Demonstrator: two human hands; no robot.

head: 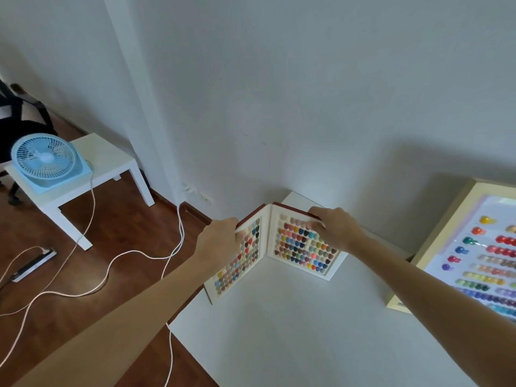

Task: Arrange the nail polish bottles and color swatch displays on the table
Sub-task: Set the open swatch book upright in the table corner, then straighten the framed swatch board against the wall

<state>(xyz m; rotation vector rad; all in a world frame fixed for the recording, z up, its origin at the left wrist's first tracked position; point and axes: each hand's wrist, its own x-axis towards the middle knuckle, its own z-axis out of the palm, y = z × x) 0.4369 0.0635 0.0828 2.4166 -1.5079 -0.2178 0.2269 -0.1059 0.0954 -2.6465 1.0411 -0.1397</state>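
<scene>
- Forearms reach out from the bottom of the view over the white table (pixel 293 331), whose near part lies bare; no nail polish bottles show anywhere here.
- Framed swatch display (pixel 474 261) lies near the right edge of the view, partly cut off, with rows of coloured beads under its pale wooden border; neither hand touches it.
- Left hand (pixel 220 236) grips the outer top edge of the left leaf of the folding swatch book (pixel 279 247), fingers curled over the red cover.
- Right hand (pixel 332 226) is clamped on the top edge of the right leaf, thumb on the swatch side and fingers behind it.
- The book stands upright and open in a V at the far left corner of the table, its left leaf running along the table's left edge, its right leaf facing the camera, just in front of the wall (pixel 307 107).
- Step in hand, as I judge it: setting this book up as a standing display and fixing its angle.
- Next move likely calls for checking that both leaves sit flat on their bottom edges, then easing both grips off together so that it does not tip.
- Beyond the table, on the floor to the left, a low side table (pixel 111 163) carries a blue fan (pixel 44 159), with white cables (pixel 111 263) trailing across the wood floor.
</scene>
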